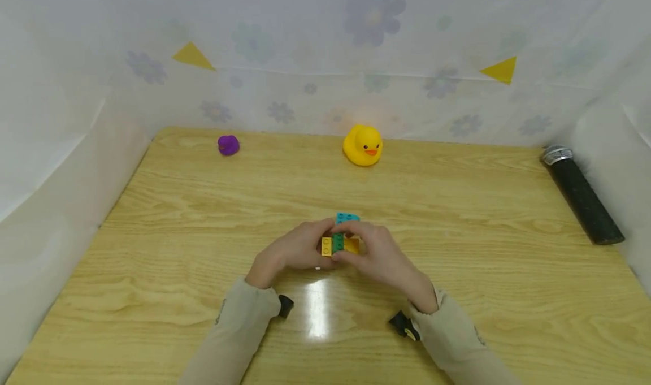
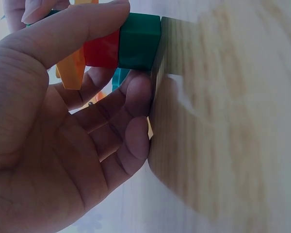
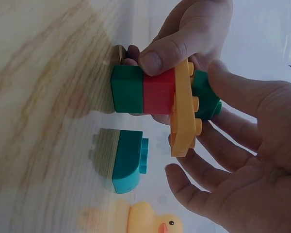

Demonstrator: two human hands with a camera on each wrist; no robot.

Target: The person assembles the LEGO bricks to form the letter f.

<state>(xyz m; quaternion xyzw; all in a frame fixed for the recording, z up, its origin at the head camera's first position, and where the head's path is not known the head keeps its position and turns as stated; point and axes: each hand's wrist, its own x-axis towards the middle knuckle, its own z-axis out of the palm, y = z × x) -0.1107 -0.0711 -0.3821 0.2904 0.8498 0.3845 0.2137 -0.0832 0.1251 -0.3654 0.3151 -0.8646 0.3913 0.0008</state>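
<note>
A block stack stands on the table: green block (image 3: 127, 90) at the bottom, red block (image 3: 159, 97), a longer yellow piece (image 3: 183, 121) (image 1: 326, 246), and another green block (image 3: 202, 92) (image 1: 338, 242) on top. My left hand (image 1: 297, 246) (image 2: 43, 121) grips the stack from the left, thumb across the red block (image 2: 102, 51). On the right, my right hand (image 1: 381, 255) (image 3: 252, 155) pinches the top green block between thumb and fingers. Just behind the stack, a teal block (image 1: 348, 217) (image 3: 128, 158) with a rounded side touches neither block of the stack.
A yellow duck (image 1: 363, 146) sits at the table's back, with a small purple duck (image 1: 228, 145) farther left. Along the right edge lies a black microphone (image 1: 582, 195). White flowered cloth (image 1: 305, 51) stands behind the wooden table (image 1: 203, 193).
</note>
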